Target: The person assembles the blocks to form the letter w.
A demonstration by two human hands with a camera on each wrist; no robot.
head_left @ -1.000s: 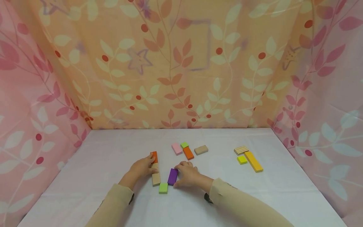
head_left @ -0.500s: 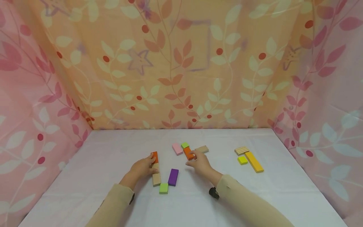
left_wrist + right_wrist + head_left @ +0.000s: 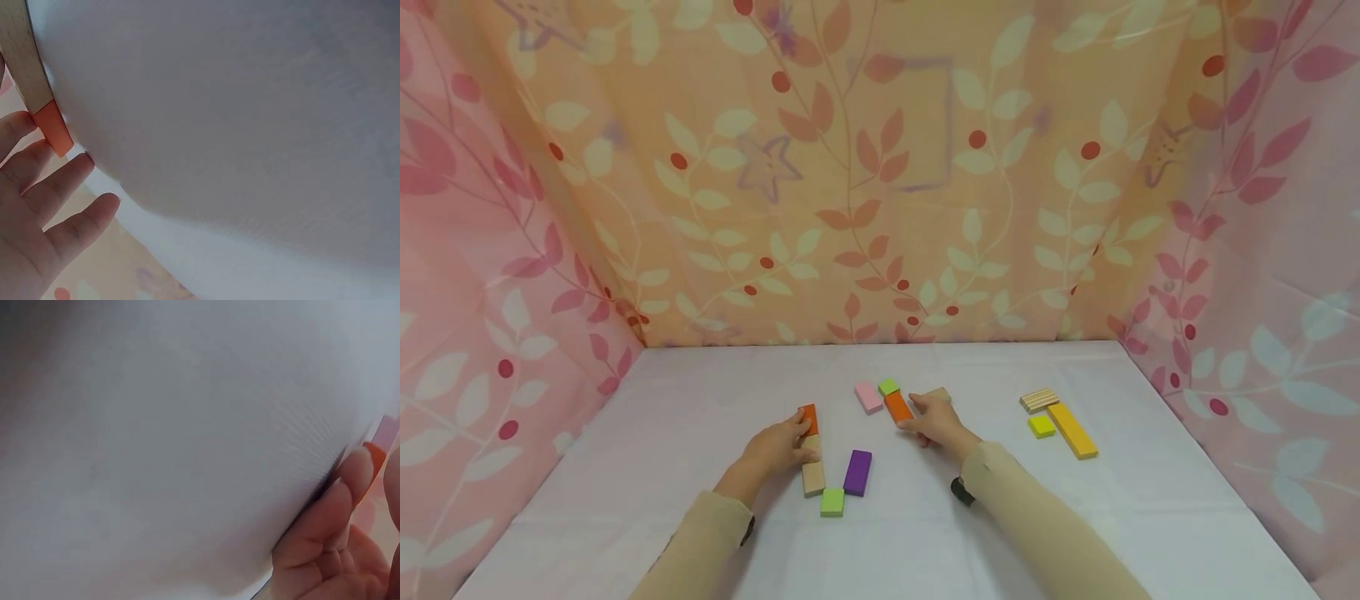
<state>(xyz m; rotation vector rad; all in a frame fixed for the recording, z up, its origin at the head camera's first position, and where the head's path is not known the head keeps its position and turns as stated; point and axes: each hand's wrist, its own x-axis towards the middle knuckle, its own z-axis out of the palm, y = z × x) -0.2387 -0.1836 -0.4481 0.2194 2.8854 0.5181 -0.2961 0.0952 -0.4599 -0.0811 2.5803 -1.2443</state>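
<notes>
In the head view my left hand point(image 3: 775, 447) rests against a row of blocks. Its fingers touch the orange block point(image 3: 810, 417) at the far end, and its thumb lies at the wooden block below. In the left wrist view, its fingers spread loosely at the orange block point(image 3: 55, 130). A second wooden block point(image 3: 813, 479) continues the row, with a green block point(image 3: 832, 502) and a purple block point(image 3: 857, 473) close by. My right hand point(image 3: 940, 425) pinches another orange block point(image 3: 897, 407) lying on the table; in the right wrist view the fingers partly hide it.
A small green block point(image 3: 889, 387) touches the right-hand orange block, beside a pink block point(image 3: 868, 397). Behind my right hand lies a wooden block point(image 3: 939, 393). Further right are a striped block point(image 3: 1039, 400), a yellow square block point(image 3: 1041, 427) and a long yellow block point(image 3: 1072, 431).
My right hand has left the purple block and moved away from me to the right, then closed in on the orange block beside the green one. My left hand stays at its row.
</notes>
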